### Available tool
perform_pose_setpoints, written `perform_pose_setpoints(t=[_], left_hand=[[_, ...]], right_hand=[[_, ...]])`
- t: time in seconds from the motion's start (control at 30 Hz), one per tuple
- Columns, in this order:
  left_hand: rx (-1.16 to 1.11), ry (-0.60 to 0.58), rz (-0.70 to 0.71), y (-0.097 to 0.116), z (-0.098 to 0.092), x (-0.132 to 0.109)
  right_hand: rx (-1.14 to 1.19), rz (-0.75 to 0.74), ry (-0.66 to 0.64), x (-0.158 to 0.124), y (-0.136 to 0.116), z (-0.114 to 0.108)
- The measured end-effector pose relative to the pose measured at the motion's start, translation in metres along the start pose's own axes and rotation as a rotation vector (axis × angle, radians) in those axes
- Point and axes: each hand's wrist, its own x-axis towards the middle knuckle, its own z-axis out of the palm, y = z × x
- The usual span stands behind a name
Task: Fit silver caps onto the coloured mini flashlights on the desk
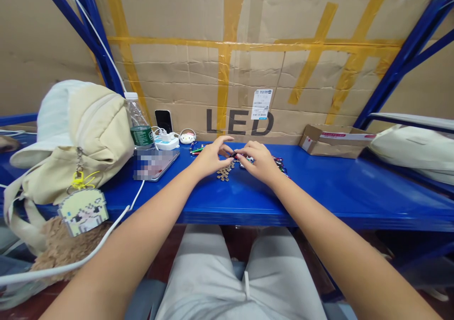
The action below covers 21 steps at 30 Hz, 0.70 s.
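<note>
At the far left of the blue bench (319, 192) a cream backpack (88, 135) slumps against a white cap, with a yellow clip and a pixel-art charm (83, 211) dangling from its zip over the front edge. A white cable (106, 244) runs from beneath it down past the bench edge. Just right of the bag stands a clear water bottle (139, 124) with a green label, upright, and in front of it lies a phone (155, 164), flat, its screen blurred. Behind that sits a white power strip (166, 142) with plugs in it, a dark phone propped against the cardboard, and a small round white gadget (187, 138) beside the strip.

At the middle, the person's left hand (211, 158) and right hand (260, 161) come together, fingertips nearly meeting over a small item too tiny to make out; both hands are curled and pinching, though I cannot tell exactly what each one grips. Directly below the left fingers lies a little heap of small brass-coloured rings (224, 172), resting on the bench. Around and behind the right hand is a scatter of coloured keychain clips (278, 164), with a few more green and red ones (196, 149) behind the left hand.

Further right, a shallow cardboard box (331, 140) rests against the taped cardboard wall (248, 64) printed "LED". At the far right lies a pale bag (414, 150).
</note>
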Motion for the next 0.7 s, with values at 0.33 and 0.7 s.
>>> perform_pose_setpoints(t=[0.33,0.7], left_hand=[[0.076,0.181,-0.037,-0.002,-0.003,0.003],[0.079,0.167,-0.052,0.000,-0.004,0.003]], right_hand=[[0.088,-0.051,-0.227,0.000,-0.015,0.005],[0.139,-0.029,-0.464,-0.002,-0.016,0.012]])
